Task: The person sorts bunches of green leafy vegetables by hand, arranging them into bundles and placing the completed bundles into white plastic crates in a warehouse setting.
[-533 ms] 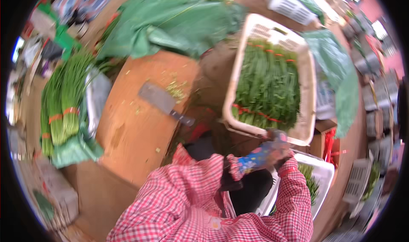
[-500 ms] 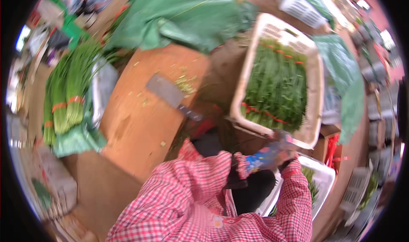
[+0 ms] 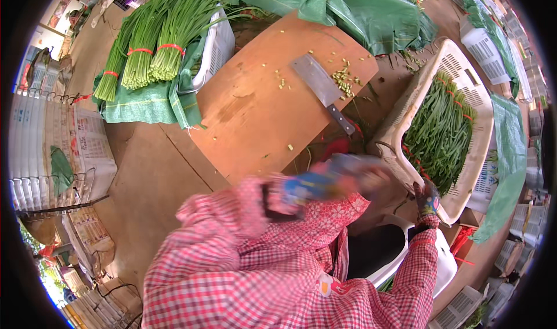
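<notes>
A: Where are the hands seen?

B: The left hand is caught in motion blur just below the lower edge of the round wooden chopping board, wrapped in a blue patterned glove; whether its fingers are spread or closed cannot be told. The right hand, gloved the same way, is laid on the near rim of the white plastic basket — it looks curled over the edge, though the grip itself cannot be made out clearly.

A: And what is held in that basket?

B: It is filled with long green chive stalks, laid lengthwise and tied in places with red bands. The basket is tilted, set just to the right of the board.

A: What is found on the board?

B: A cleaver is left lying flat near the board's far right part, its dark handle pointed toward the person, untouched by either hand. Small cut green pieces are scattered beside and on the blade.

A: Is anything else shown around it?

B: Bundles of chives bound with red bands are stacked to the left over a green cloth and another white basket. A green plastic sheet is bunched beyond the board. Both forearms are covered by red checked sleeves.
</notes>
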`<state>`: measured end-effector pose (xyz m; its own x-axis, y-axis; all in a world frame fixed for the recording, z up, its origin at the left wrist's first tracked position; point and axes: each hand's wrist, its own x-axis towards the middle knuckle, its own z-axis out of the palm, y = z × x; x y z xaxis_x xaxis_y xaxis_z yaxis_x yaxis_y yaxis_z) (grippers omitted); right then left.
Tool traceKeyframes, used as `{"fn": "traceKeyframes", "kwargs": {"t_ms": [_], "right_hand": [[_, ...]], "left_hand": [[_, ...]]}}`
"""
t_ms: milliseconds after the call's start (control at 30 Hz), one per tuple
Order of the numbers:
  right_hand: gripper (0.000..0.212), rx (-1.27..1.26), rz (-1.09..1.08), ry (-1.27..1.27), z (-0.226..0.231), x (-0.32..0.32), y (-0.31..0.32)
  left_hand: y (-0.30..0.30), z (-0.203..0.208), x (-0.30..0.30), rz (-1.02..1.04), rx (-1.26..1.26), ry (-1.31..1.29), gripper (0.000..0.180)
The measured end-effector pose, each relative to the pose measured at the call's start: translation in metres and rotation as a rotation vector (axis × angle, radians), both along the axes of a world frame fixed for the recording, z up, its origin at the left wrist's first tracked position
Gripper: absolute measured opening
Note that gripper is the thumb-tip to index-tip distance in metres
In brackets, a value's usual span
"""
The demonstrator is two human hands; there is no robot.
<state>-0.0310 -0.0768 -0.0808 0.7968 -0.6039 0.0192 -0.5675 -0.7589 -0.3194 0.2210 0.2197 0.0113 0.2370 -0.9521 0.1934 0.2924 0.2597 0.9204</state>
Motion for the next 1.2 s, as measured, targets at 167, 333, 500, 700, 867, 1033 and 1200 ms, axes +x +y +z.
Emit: {"fn": "traceKeyframes", "kwargs": {"t_ms": [167, 333, 500, 700, 867, 1033, 1200], "right_hand": [[0.06, -0.216, -0.086, -0.024, -0.014, -0.017, -0.006], [0.083, -0.278, -0.247, 0.311, -0.022, -0.011, 0.015], [0.079, -0.193, -0.272, 0.242, -0.016, -0.003, 0.039], [0.059, 0.234, -0.348, -0.284, -0.052, -0.033, 0.022], [0.056, 0.735, -0.379, -0.587, -0.058, -0.029, 0.062], [0.056, 0.81, -0.384, -0.505, 0.04, -0.02, 0.127], [0.052, 0.786, -0.343, -0.574, 0.051, -0.023, 0.131]], "left_hand": [[0.169, -0.05, 0.063, 0.86, 0.18, -0.071, 0.063], [0.243, -0.098, 0.036, 1.618, 0.059, 0.165, 0.059], [0.246, -0.156, 0.012, 1.425, 0.242, 0.708, 0.055], [0.242, -0.318, 0.032, 1.288, 0.067, 0.817, 0.047], [0.25, -0.38, 0.032, 1.282, -0.206, 0.912, 0.046], [0.242, -0.19, 0.028, 0.8, -0.058, 1.174, 0.047], [0.23, -0.167, 0.033, 0.856, 0.012, 1.065, 0.047]]}}
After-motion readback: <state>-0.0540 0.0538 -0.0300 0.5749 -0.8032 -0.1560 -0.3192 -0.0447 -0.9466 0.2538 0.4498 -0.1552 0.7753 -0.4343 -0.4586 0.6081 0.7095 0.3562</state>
